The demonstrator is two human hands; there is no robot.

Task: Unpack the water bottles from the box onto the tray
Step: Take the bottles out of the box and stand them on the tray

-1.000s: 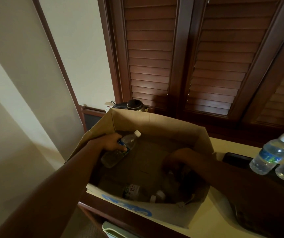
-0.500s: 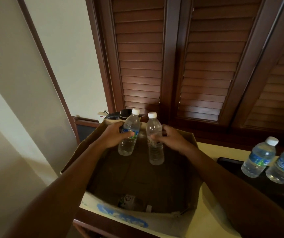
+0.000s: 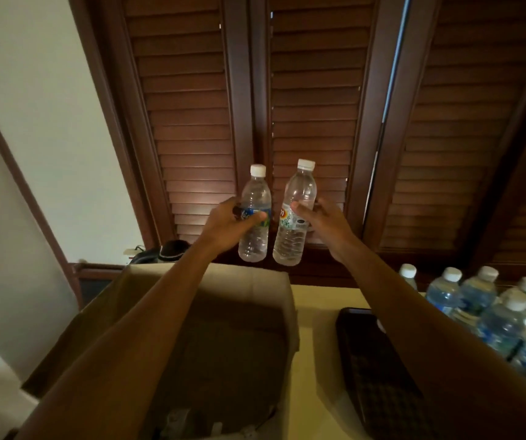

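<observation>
My left hand [image 3: 228,225] grips a clear water bottle [image 3: 254,238] with a blue label, upright, above the far wall of the open cardboard box [image 3: 249,282]. Beside it my right hand [image 3: 322,222] holds a second clear water bottle [image 3: 296,193] with a white and orange label, tilted slightly. Both bottles have white caps and hang well above the box, nearly touching each other. The dark tray [image 3: 376,369] lies to the right of the box on the pale counter. Several bottles [image 3: 490,312] stand on its right part. At least one bottle lies in the dim box bottom.
Dark wooden louvred shutters [image 3: 312,122] rise right behind the counter [image 3: 318,300]. A black kettle [image 3: 166,250] and a wall socket sit behind the box's left corner. A pale wall with a wooden strip runs along the left.
Both hands have lifted their bottles from inside the box to well above its far wall. My view has tilted, so more bottles on the tray show.
</observation>
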